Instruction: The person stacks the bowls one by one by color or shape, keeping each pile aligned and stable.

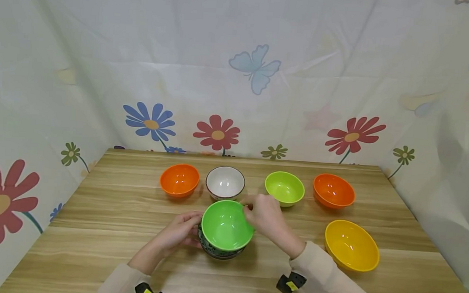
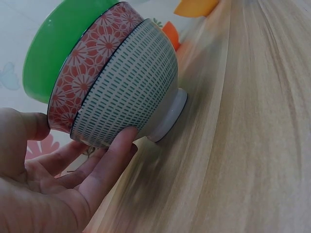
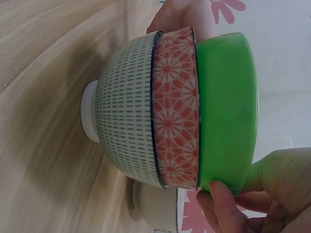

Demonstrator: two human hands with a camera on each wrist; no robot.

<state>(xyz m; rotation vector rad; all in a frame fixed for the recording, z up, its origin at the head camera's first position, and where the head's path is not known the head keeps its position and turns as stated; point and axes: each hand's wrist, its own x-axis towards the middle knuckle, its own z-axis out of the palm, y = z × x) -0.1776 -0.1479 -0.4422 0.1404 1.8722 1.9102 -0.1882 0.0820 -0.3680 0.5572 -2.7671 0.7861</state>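
Note:
A bright green bowl [image 1: 228, 226] sits nested on top of two patterned bowls. Directly under it is a red bowl with white flowers [image 3: 175, 111], and lowest comes a white bowl with green dashes [image 2: 131, 82], its foot on the table. My right hand [image 1: 266, 214] pinches the green bowl's rim at its right side, thumb and fingers on either side of the wall. On the left, my left hand [image 1: 182, 232] holds the patterned bowls, thumb by the red bowl's rim and fingers along the dashed bowl's side.
Along the back of the wooden table [image 1: 107, 228] stand an orange bowl [image 1: 179, 180], a white bowl with a dark rim [image 1: 225, 182], a lime green bowl [image 1: 284, 188] and another orange bowl [image 1: 333, 190]. A yellow bowl [image 1: 351, 245] is at the right. Behind hangs a flowered curtain [image 1: 190, 82].

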